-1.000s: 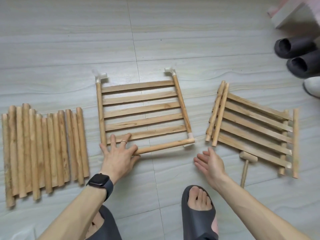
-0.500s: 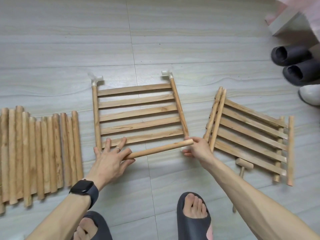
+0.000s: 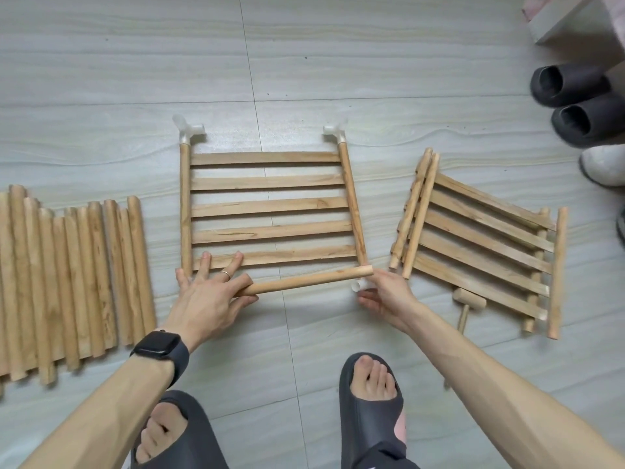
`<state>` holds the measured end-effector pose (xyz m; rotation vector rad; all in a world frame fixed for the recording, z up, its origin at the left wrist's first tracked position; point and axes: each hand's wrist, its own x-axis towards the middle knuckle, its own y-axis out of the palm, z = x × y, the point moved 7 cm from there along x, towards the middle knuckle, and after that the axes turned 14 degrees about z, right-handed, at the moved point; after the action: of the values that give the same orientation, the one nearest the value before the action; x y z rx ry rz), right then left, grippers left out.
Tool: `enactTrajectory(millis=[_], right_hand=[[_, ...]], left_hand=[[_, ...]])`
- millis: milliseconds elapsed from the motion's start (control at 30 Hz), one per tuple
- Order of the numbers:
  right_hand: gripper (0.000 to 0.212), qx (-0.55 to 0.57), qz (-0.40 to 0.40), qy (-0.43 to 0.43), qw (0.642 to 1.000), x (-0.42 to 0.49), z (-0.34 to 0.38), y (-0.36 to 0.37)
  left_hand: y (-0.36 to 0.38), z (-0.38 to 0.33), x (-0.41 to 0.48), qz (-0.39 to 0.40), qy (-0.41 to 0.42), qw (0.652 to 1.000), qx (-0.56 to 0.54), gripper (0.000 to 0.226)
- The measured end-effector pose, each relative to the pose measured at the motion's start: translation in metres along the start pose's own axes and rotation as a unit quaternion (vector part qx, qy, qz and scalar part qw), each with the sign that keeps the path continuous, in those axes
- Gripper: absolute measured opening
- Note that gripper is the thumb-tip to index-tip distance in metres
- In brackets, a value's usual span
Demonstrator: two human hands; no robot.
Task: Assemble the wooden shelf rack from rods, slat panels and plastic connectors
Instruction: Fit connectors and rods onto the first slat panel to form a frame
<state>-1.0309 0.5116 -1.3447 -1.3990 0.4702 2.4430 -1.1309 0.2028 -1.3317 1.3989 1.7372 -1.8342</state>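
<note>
A wooden slat panel (image 3: 270, 206) lies flat on the floor between two side rods. White plastic connectors cap its far left corner (image 3: 189, 130) and far right corner (image 3: 336, 132). A loose wooden rod (image 3: 311, 280) lies across the panel's near edge. My left hand (image 3: 209, 299) grips the rod's left end between thumb and finger, with its other fingers spread on the nearest slat. My right hand (image 3: 385, 296) pinches a white connector (image 3: 358, 286) just below the rod's bare right end and apart from it.
A row of spare rods (image 3: 77, 275) lies at the left. A stack of slat panels (image 3: 480, 245) and a small wooden mallet (image 3: 468, 302) lie at the right. Dark slippers (image 3: 571, 84) stand at the top right, and my slippered feet (image 3: 370, 401) are near the bottom edge.
My right hand reached to the panel's near right corner and took the white connector off. The rod's right end is now bare. My left hand stayed on the rod's left end.
</note>
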Motion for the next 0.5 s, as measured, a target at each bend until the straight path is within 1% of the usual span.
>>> enactTrajectory(millis=[33,67,100,133,200,267,333,367,433,500], right_hand=[[0.028,-0.066,-0.071,-0.031,0.995,-0.002,0.002,0.002],[0.027,-0.102,-0.132,-0.062,0.984,-0.004,0.001,0.005],[0.027,-0.109,-0.175,-0.087,0.975,-0.007,-0.005,0.008],[0.029,-0.094,-0.194,-0.106,0.971,-0.009,-0.013,0.011],[0.032,-0.018,-0.186,-0.113,0.976,-0.012,-0.032,0.014],[0.027,0.077,-0.148,-0.104,0.98,-0.013,-0.038,0.013],[0.019,0.147,-0.12,-0.106,0.976,-0.016,-0.027,0.004],[0.019,0.167,-0.114,-0.114,0.973,-0.017,-0.017,-0.002],[0.023,0.167,-0.117,-0.139,0.969,-0.021,0.008,-0.015],[0.023,0.117,-0.117,-0.164,0.972,-0.025,0.032,-0.021]], left_hand=[[-0.001,-0.001,0.001,0.002,0.0,1.0,-0.004,0.037],[-0.002,-0.002,0.002,0.004,0.0,1.0,-0.007,0.037],[-0.003,-0.003,0.002,0.005,0.0,1.0,-0.009,0.038],[-0.004,-0.004,0.003,0.005,-0.001,1.0,-0.011,0.037],[-0.007,-0.005,0.004,0.006,-0.006,1.0,-0.021,0.036],[-0.007,-0.006,0.005,0.009,-0.007,1.0,-0.028,0.035],[-0.005,-0.007,0.004,0.012,-0.008,1.0,-0.014,0.038],[-0.003,-0.007,0.004,0.011,-0.009,1.0,-0.004,0.041],[-0.001,-0.008,0.003,0.005,-0.011,1.0,0.014,0.052],[-0.001,-0.01,0.001,-0.001,-0.012,1.0,0.015,0.062]])
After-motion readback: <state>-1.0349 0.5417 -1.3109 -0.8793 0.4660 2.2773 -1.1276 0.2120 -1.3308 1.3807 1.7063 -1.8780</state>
